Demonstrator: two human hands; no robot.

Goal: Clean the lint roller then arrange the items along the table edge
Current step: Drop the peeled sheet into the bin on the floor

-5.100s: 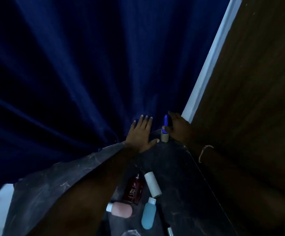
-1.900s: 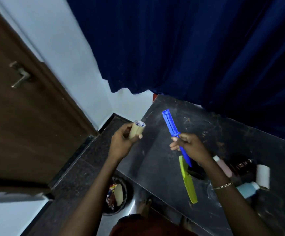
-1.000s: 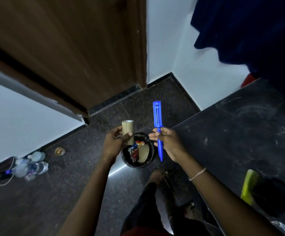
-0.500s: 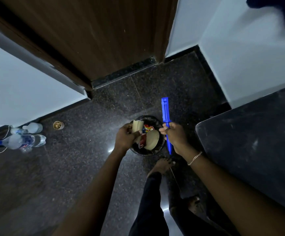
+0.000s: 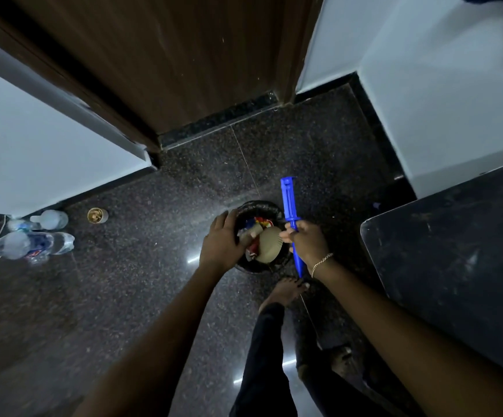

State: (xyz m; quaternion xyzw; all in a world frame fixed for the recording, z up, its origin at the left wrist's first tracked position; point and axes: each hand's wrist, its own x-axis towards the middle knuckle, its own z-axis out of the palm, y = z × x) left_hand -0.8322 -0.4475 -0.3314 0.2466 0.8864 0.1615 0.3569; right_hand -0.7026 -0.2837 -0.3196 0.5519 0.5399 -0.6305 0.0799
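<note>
My right hand (image 5: 304, 242) grips the bare blue lint roller handle (image 5: 288, 200) upright, just right of a small black waste bin (image 5: 259, 203) on the floor. My left hand (image 5: 223, 242) reaches palm-down into the bin, its fingers around the tan cardboard roll core (image 5: 254, 233), whose end shows past my fingertips among the rubbish. A round brown paper piece (image 5: 269, 245) and colourful wrappers lie in the bin. The dark table (image 5: 454, 251) shows only its corner at the right; the other items on it are out of view.
Dark speckled floor. A wooden door (image 5: 169, 70) stands ahead between white walls. Plastic water bottles (image 5: 33, 245) and a small cup (image 5: 97, 215) lie at the left wall. My bare foot (image 5: 286, 290) is just below the bin.
I turned from the table to the floor bin, roll core in my left hand, blue handle in my right. In the last half second my left hand lowered the core into the bin.
</note>
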